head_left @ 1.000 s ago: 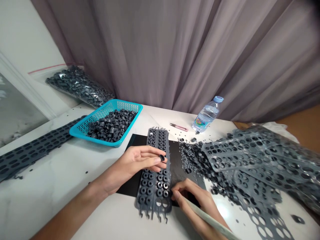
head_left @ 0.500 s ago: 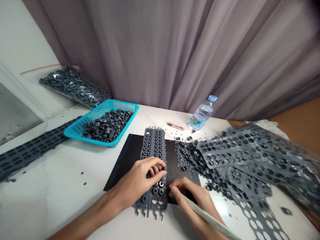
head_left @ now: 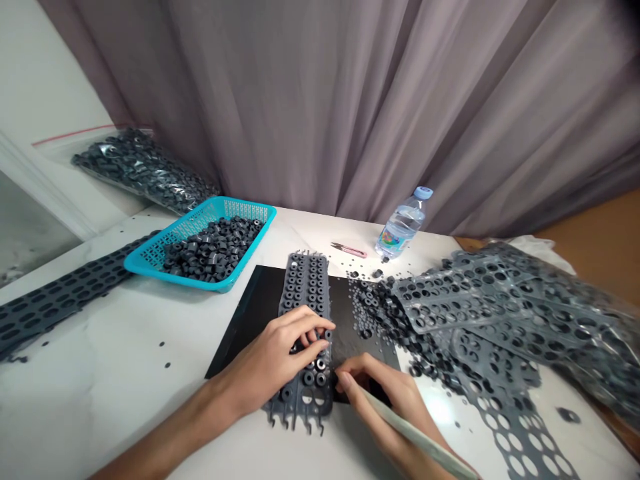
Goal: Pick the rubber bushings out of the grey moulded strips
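Observation:
A dark grey rubber sheet [head_left: 304,287] with rows of ring-shaped parts lies lengthwise on a black mat [head_left: 250,313]. Across the sheet's middle rests my left hand [head_left: 280,353], its thumb and forefinger curved near a ring at the right edge; other fingers curl beneath, partly hidden. My right hand [head_left: 385,393] is closed round a pale, pen-like tool [head_left: 415,433], just right of the sheet and over the mat. The tool's tip is hidden by the fingers. At the sheet's near end, a few holes stand empty and thin hooked strips stick out.
A blue basket [head_left: 225,285] of black rings stands back left, by a filled plastic bag [head_left: 140,170] and a perforated sheet [head_left: 60,290]. Pink snips [head_left: 350,250] and a water bottle [head_left: 400,227] lie beyond. Loose rings [head_left: 395,313] and holed sheets [head_left: 480,293] cover the right.
The left thumb and forefinger have spread slightly apart, showing a ring between them. The whole view has shifted a little; the right hand keeps its grip on the tool.

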`<action>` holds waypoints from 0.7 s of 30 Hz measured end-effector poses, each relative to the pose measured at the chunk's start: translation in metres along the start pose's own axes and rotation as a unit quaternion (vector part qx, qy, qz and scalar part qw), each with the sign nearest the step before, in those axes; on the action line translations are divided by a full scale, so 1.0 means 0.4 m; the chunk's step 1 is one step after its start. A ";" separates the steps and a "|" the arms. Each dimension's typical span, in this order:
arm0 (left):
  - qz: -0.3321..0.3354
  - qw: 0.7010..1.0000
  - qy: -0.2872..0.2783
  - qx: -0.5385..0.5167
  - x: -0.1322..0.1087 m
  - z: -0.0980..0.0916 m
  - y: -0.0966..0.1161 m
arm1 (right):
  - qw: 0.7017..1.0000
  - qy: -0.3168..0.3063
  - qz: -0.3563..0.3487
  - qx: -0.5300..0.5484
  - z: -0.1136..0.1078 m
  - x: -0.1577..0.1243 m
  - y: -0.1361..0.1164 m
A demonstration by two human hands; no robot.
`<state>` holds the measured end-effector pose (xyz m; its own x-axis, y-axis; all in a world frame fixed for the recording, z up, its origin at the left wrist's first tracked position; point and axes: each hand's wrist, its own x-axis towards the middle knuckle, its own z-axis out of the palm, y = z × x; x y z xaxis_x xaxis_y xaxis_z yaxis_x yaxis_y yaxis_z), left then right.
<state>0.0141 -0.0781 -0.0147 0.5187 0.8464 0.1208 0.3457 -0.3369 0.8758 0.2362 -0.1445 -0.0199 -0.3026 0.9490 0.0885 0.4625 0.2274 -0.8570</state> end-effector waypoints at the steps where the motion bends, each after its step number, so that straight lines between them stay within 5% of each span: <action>1: 0.000 1.000 0.000 -0.001 -0.001 -0.001 0.000 | 1.000 -0.003 0.000 -0.002 0.000 0.001 -0.002; 11: 0.021 0.999 0.040 0.026 0.005 -0.017 0.004 | 1.000 -0.016 0.005 0.003 0.001 0.003 -0.005; 15: 0.025 0.977 0.182 0.109 0.013 -0.120 0.010 | 1.000 -0.016 0.019 0.005 0.000 0.004 -0.006; 18: 0.011 0.930 0.296 0.219 0.006 -0.229 -0.015 | 0.998 -0.018 0.048 0.020 -0.004 0.006 -0.003; 21: -0.015 0.901 0.341 0.269 -0.008 -0.319 -0.067 | 0.996 -0.027 0.075 0.043 -0.004 0.005 0.007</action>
<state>-0.0967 -0.0192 0.0209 -0.0348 0.8539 0.5193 0.7751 -0.3049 0.5533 0.2382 -0.1415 -0.0212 -0.2805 0.9574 -0.0685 0.4333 0.0626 -0.8991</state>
